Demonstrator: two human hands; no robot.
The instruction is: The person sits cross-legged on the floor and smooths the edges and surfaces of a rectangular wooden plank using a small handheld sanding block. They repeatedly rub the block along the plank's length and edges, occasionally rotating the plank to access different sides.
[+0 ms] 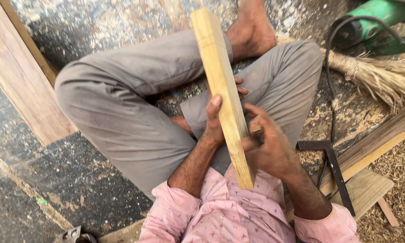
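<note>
The plank (222, 94) is gripped by left fingers (214, 112) wrapped round; right fingers (256, 118) are curled against its edge.

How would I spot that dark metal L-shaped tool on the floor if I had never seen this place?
Start at the seated person's grey trousers and look past the right hand to the sawdust-strewn floor. There the metal square lies flat, partly across a wooden plank. Among pale wood, a straw broom and a green power tool, it alone is dark, thin and right-angled.

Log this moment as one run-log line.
left hand: grips wooden board | right hand: touches board edge | board: edge-up over lap
</note>
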